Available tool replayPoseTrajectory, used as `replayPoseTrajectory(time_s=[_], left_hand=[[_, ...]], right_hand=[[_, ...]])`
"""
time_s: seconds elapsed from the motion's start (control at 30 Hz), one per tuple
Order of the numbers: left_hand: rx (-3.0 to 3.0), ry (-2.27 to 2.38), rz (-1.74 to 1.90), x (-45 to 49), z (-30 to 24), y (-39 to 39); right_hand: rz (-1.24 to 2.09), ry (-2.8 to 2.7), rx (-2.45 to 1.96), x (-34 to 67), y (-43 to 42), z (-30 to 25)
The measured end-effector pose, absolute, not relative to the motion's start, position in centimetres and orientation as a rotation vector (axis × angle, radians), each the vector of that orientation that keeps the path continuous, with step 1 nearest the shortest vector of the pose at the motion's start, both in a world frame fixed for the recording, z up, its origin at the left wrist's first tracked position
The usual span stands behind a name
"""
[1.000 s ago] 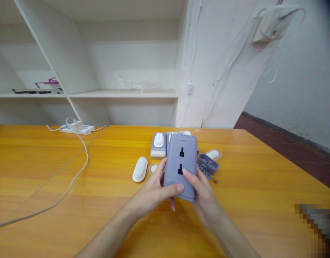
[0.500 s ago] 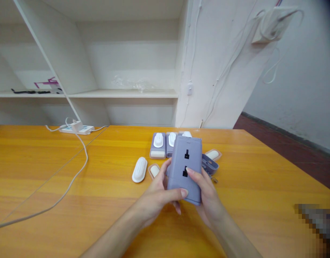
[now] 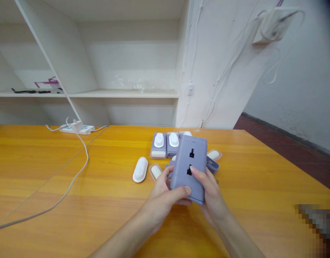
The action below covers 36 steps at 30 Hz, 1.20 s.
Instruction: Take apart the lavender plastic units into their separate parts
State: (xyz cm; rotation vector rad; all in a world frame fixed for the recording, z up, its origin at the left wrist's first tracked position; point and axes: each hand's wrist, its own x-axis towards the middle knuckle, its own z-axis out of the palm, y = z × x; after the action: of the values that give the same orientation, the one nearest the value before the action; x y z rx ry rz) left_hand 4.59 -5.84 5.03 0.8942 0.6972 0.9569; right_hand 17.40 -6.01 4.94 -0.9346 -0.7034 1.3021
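Observation:
A lavender plastic case [image 3: 182,171] is held up above the table, tilted, with two black keyhole-shaped slots on the face toward me. My left hand [image 3: 163,195] grips its lower left side, thumb lying across the face. My right hand [image 3: 215,197] wraps the right edge, and its thumb presses by the lower slot. Behind the case, lavender parts, including an open piece [image 3: 213,166], are partly hidden. Left of the hands lie a white ribbed oval piece [image 3: 140,170] and a white piece with a clear pinkish rim [image 3: 155,172]; a similar rimmed piece [image 3: 214,155] lies at the right.
Several lavender units with white ribbed ovals on them, one being the leftmost unit [image 3: 155,152], stand in a row at the back of the wooden table [image 3: 100,200]. A power strip [image 3: 84,129] and a long cable [image 3: 83,171] occupy the left. White shelving [image 3: 122,96] rises behind.
Both hands have shifted slightly right with the case, which leans a little more. My left fingers have drawn in beneath it. The pieces on the table stay put.

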Motion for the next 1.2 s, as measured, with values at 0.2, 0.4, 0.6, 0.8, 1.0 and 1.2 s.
replayPoseTrajectory(time_s=[0.2,0.4,0.6,0.8,1.0,1.2], left_hand=[[0.823,0.683,0.833,4.1,4.9,-5.4],[0.857,0.705,0.881,4.1,4.7,-5.4],[0.864,0.677,0.907,4.3,4.1,-5.2],[0.815,0.732,0.941,4.8,3.9,-5.0],[0.780,0.709,0.950,4.8,3.9,-4.9],[0.765,0.725,0.936,5.1,4.1,-5.4]], right_hand=[[1.233,-0.832,-0.967,18.0,-5.8,4.3],[1.237,-0.893,-0.977,17.9,-5.6,4.6],[1.233,-0.900,-0.973,18.1,-5.3,4.8],[1.250,-0.873,-0.953,17.9,-4.8,4.4],[1.228,-0.850,-0.942,17.6,-4.5,4.3],[1.269,-0.865,-0.953,17.9,-4.5,4.3]])
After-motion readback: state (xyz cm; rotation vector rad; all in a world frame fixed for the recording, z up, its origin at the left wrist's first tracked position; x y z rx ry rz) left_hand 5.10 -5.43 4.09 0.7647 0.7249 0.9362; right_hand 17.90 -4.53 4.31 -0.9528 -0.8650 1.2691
